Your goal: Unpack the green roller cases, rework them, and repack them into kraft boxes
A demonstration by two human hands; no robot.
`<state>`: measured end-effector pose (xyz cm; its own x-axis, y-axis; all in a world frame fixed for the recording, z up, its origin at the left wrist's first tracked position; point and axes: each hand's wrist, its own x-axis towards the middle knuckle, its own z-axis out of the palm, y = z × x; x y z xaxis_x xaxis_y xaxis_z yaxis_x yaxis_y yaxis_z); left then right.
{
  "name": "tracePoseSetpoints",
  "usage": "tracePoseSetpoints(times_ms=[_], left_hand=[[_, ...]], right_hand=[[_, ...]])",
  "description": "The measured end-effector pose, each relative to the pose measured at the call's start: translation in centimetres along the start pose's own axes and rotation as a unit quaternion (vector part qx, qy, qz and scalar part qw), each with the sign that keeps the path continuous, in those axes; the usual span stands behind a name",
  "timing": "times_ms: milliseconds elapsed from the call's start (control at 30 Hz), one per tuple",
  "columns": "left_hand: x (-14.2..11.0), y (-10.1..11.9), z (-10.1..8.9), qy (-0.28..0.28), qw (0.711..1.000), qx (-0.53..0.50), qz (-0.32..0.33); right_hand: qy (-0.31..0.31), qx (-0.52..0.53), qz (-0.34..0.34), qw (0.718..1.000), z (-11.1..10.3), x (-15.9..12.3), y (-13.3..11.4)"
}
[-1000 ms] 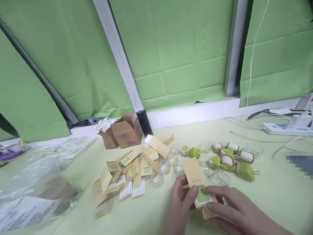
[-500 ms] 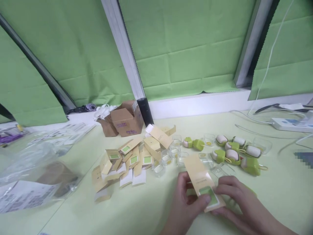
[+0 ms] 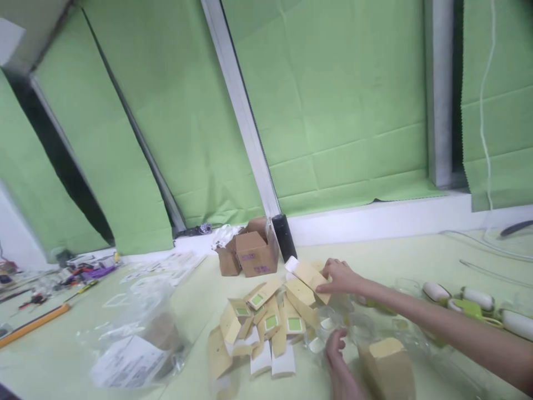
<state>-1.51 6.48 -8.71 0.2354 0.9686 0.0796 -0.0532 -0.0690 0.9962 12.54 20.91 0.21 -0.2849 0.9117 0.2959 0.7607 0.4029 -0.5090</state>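
My right hand [image 3: 340, 276] reaches across from the right to the far side of a heap of flat tan cartons [image 3: 266, 319], some with green windows. Its fingers are closed on one tan carton [image 3: 306, 276] at the top of the heap. My left hand [image 3: 339, 358] is low at the bottom edge. Its fingers curl beside a clear plastic tray [image 3: 318, 343], and it rests against the left side of an upright tan box [image 3: 387, 366], which it seems to hold.
Green and white roller gadgets [image 3: 466, 303] lie at the right. Open brown boxes [image 3: 250, 255] and a black cylinder [image 3: 283, 236] stand by the wall. A clear bag with papers [image 3: 133, 344] lies left, with tools [image 3: 83, 275] beyond. Green cloth hangs behind.
The view tilted up and swung left. My right hand let go of the box with the green window and stretched out to the heap. My left hand stayed low by the box.
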Motion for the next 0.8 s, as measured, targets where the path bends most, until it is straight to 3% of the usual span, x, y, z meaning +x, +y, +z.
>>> tracePoseSetpoints(times_ms=[100,200,300,367,467,567,667,733,800], left_hand=[[0.8,1.8,-2.2,0.072,0.996,-0.057,0.013],[1.5,4.6,-2.7,0.008,0.985,-0.168,-0.027],[1.7,7.3,-1.5,-0.101,0.957,-0.259,-0.087],[1.5,8.8,-0.1,-0.132,0.949,-0.271,-0.097],[1.4,10.5,2.4,-0.147,0.945,-0.275,-0.098],[1.5,11.7,4.9,-0.133,0.952,-0.269,-0.054],[1.7,11.8,6.7,-0.077,0.971,-0.225,0.017],[1.7,11.1,7.3,-0.050,0.979,-0.196,0.009],[1.6,9.9,7.5,-0.047,0.981,-0.186,-0.020]], right_hand=[[0.034,0.041,-0.035,0.998,-0.9,-1.2,0.0],[0.079,0.083,-0.102,0.988,-4.0,-4.6,0.2],[0.071,0.088,-0.216,0.970,-7.2,-8.6,0.5],[0.076,0.049,-0.265,0.960,-8.8,-11.0,0.7],[0.129,-0.036,-0.232,0.963,-10.2,-14.3,0.7],[0.139,-0.089,-0.217,0.962,-10.5,-17.2,0.3],[0.145,-0.123,-0.289,0.938,-9.6,-19.2,0.0],[0.152,-0.129,-0.304,0.932,-8.4,-19.9,0.2],[0.165,-0.111,-0.271,0.942,-7.3,-20.4,0.6]])
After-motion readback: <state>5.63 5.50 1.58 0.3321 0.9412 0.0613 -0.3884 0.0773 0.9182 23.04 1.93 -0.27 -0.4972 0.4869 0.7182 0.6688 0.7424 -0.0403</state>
